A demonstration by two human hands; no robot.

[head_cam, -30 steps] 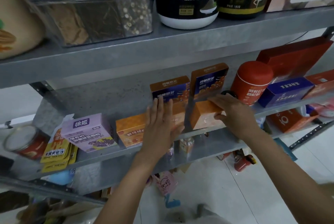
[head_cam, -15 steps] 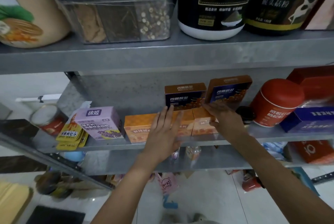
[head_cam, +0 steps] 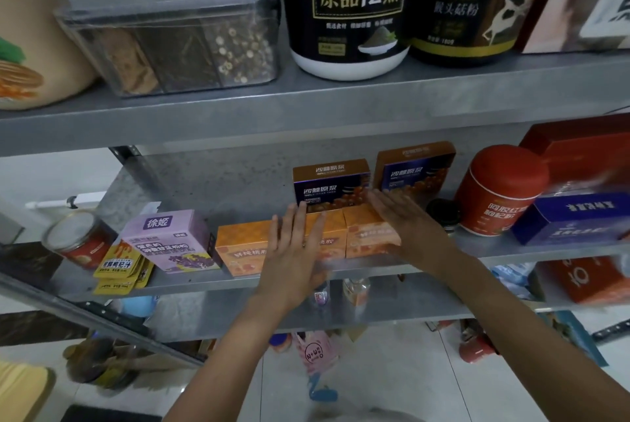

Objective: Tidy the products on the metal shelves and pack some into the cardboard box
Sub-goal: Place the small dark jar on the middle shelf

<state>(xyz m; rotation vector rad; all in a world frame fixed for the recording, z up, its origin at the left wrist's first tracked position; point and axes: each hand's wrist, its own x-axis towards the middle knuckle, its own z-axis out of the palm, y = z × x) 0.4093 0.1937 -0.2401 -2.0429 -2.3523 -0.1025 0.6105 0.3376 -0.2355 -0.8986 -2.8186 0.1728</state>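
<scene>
Several orange boxes stand in a row at the front of the middle metal shelf (head_cam: 504, 251). My left hand (head_cam: 295, 251) lies flat, fingers straight, against the front of the left orange box (head_cam: 240, 246) and the middle one. My right hand (head_cam: 409, 227) rests with straight fingers along the right side and top of the right orange box (head_cam: 366, 234). Behind them stand two brown-and-purple boxes (head_cam: 330, 184), one beside the other (head_cam: 414, 167). No cardboard box is in view.
On the same shelf: a purple box (head_cam: 168, 239), yellow sachets (head_cam: 117, 266), a red tin (head_cam: 76, 237) at left; a red canister (head_cam: 499, 189) and blue box (head_cam: 572, 217) at right. The upper shelf holds a clear container (head_cam: 177, 43) and black tubs (head_cam: 351, 9).
The right orange box, set apart and angled a second ago, now sits flush against the others. My right hand has shifted to its right side. The camera has moved closer and to the left.
</scene>
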